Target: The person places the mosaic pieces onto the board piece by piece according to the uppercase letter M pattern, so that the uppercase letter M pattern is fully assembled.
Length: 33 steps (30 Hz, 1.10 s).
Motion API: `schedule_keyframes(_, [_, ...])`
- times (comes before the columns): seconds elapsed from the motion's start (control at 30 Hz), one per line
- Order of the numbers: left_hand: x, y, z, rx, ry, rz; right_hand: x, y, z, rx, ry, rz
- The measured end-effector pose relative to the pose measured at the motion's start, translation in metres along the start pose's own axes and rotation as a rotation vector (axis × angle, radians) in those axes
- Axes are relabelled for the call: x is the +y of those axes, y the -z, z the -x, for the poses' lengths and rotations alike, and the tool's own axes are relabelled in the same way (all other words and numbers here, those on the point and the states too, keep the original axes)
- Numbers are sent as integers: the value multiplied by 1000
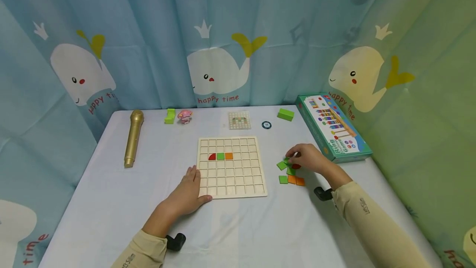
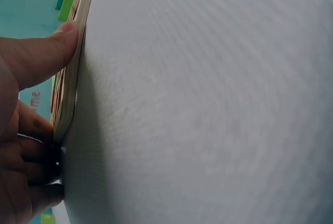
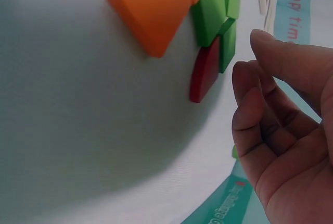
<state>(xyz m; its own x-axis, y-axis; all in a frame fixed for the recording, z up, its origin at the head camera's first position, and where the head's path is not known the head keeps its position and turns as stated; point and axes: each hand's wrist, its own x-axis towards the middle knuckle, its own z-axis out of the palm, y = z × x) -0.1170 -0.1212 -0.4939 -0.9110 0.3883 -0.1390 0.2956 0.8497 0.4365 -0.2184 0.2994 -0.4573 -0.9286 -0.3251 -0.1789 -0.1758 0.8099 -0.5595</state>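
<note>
The left hand [image 1: 187, 193] lies flat, steadying the board [image 1: 232, 166]. The right hand [image 1: 310, 158], its grip curled but empty, hovers over the tiles [image 1: 290, 175]; a careless reach could scatter them.

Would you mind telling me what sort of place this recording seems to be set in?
Probably a child's play corner or a staged toy-testing booth. A whale-print curtain reading "happy time" encloses a white-covered table, which holds a wooden grid board, loose coloured tiles and a boxed children's game.
</note>
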Motion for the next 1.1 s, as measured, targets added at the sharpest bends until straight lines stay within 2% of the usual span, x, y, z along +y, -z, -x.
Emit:
schedule_keyframes(0.3, [1,1,0,-9,7,-3,8,-7,-3,-22,-48,-20])
schedule_keyframes(0.7, [2,2,1,-10,17,13,3,-9,-7,-36,-40,32])
schedule_keyframes(0.9, [3,3,2,-5,16,17,0,-12,-7,-24,-16,11])
schedule_keyframes(1.1, [4,4,3,-8,14,17,1,-12,-6,-19,-34,-12])
